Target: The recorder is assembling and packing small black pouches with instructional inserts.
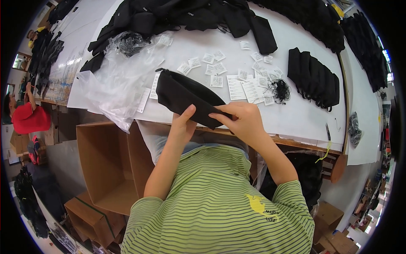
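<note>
Working remotely, I judge the black pouch (179,95), held above the counter's (292,120) near edge with the fingers (233,109) of the right hand (247,120) pinching its right end and the left hand (182,126) clasping its lower side, light, soft and floppy, best gripped by its rim.

Open stretch of white worktop (302,122) to the right of the hands (244,120), narrow gap between tangled black cords (281,91) and a row of black pouches (313,78), translucent plastic bags (110,91) crowding the left, black heap (160,17) across the far side
</note>
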